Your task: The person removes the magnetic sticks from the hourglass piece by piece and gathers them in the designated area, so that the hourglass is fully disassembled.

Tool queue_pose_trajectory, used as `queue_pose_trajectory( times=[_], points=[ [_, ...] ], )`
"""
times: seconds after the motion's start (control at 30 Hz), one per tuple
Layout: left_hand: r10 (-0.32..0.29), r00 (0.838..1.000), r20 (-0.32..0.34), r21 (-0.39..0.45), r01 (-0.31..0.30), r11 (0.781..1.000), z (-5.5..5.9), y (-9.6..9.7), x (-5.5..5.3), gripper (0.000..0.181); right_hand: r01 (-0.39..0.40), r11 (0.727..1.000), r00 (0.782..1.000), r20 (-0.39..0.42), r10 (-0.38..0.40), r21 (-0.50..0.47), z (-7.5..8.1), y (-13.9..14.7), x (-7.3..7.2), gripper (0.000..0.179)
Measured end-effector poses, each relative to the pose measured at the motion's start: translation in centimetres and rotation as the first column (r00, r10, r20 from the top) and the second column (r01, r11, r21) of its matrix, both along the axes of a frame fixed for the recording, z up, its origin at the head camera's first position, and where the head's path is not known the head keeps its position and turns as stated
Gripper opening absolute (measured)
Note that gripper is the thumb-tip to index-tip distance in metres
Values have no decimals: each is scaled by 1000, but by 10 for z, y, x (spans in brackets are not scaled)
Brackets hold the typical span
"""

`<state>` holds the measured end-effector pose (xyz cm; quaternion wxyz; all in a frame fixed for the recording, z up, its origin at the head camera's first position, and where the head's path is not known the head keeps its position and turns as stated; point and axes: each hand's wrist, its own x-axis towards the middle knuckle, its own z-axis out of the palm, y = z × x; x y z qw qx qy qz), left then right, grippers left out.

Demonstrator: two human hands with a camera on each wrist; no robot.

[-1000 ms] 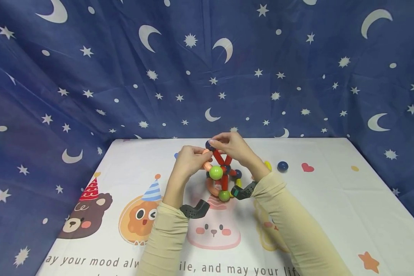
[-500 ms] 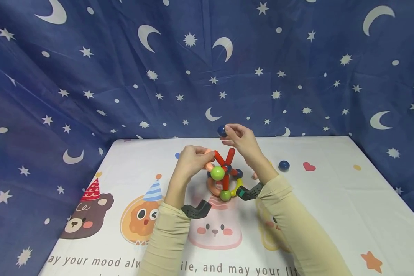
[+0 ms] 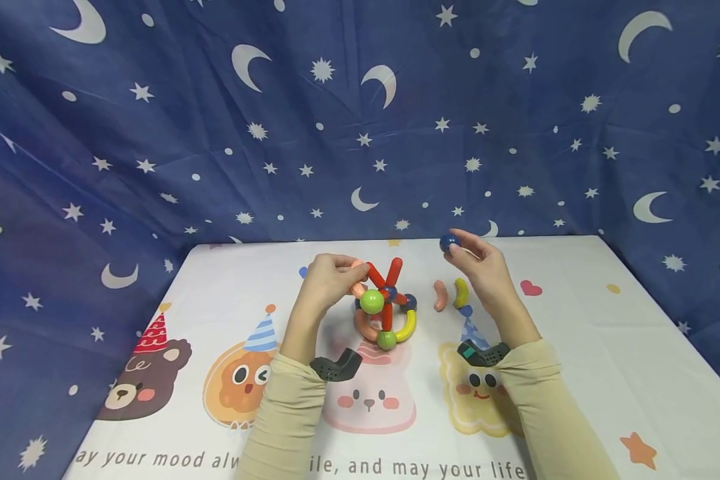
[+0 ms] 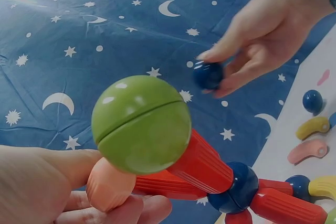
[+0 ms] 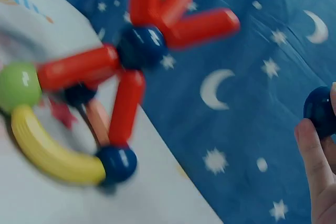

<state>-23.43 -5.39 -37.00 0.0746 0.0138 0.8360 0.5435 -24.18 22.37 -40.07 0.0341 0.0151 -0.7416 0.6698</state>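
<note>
Over the middle of the white printed tablecloth (image 3: 576, 333), I saw the left hand (image 3: 330, 281) pinching a peach curved rod (image 3: 357, 289) between thumb and fingers, the rod's lower end against a lime-green ball (image 3: 372, 302). That ball sat on a ball-and-rod frame (image 3: 387, 317) standing on a ring of curved rods and balls; I judged the pinch steadied the upper part, which hung off to one side of the navy hub (image 3: 388, 294). Straight red rods (image 3: 396, 271) slanted up from the hub.

Well apart from the frame, the right hand (image 3: 483, 267) pinched a navy ball (image 3: 449, 243) at its fingertips, in the air; such a light hold probably left most of its surface exposed. A salmon curved rod (image 3: 441, 296) and a yellow curved rod (image 3: 461, 293) lay side by side, presumably for easy reach. From the left wrist, I made out a second navy ball (image 4: 313, 101) near them.
</note>
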Motion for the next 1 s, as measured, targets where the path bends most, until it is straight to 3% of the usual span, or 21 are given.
queue_pose_trajectory(
  times=[0.17, 0.27, 0.4, 0.57, 0.7, 1.0],
  points=[
    [-10, 1000, -9, -23, 10, 1000, -1, 2, -2, 32, 76, 989, 997, 21, -74, -124, -14, 33, 7, 58],
    [-16, 1000, -10, -26, 16, 1000, 0, 2, -2, 32, 115, 986, 993, 30, -112, -118, -20, 48, 10, 58],
    [-11, 1000, -6, -27, 11, 1000, 1, 1, 0, 31, 168, 986, 985, 38, -168, -20, -27, 66, 10, 58],
    [-17, 1000, -24, -64, 15, 998, 2, 2, 0, 30, 238, 961, 967, 65, -248, 138, -39, 86, 12, 59],
    [-13, 1000, -19, -89, 12, 996, 4, 2, 0, 30, 244, 915, 957, 75, -282, 322, -54, 99, 12, 60],
    [-2, 1000, -25, -109, -1, 994, 6, 1, 0, 29, 267, 843, 909, 169, -382, 467, -85, 123, 5, 59]
  ],
)
